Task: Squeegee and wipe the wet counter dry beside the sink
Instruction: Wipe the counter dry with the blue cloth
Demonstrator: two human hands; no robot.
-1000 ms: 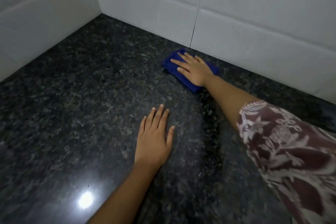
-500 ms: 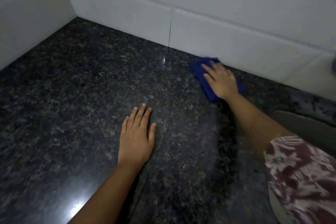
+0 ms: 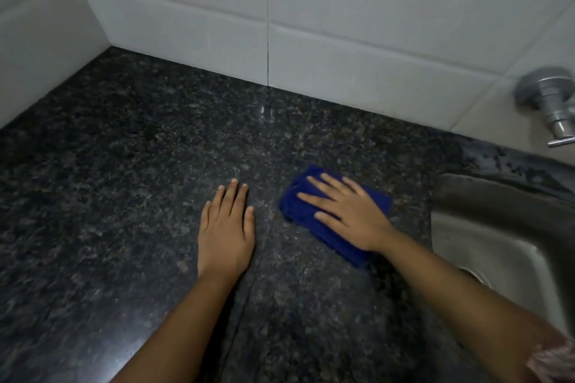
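A dark speckled granite counter [image 3: 124, 183] fills the view. A folded blue cloth [image 3: 295, 199] lies flat on it, a little left of the sink. My right hand [image 3: 348, 211] presses down on the cloth with fingers spread, covering most of it. My left hand [image 3: 225, 230] rests flat on the bare counter just left of the cloth, fingers together, holding nothing. No squeegee is in view.
A steel sink [image 3: 497, 227] is set into the counter at the right. A metal tap [image 3: 553, 106] sticks out of the white tiled wall [image 3: 342, 40] above it. Tiled walls close off the counter at the back and left.
My right hand has drawn the blue cloth from the back wall toward me, to beside my left hand. The view has shifted, bringing the sink and tap into sight.
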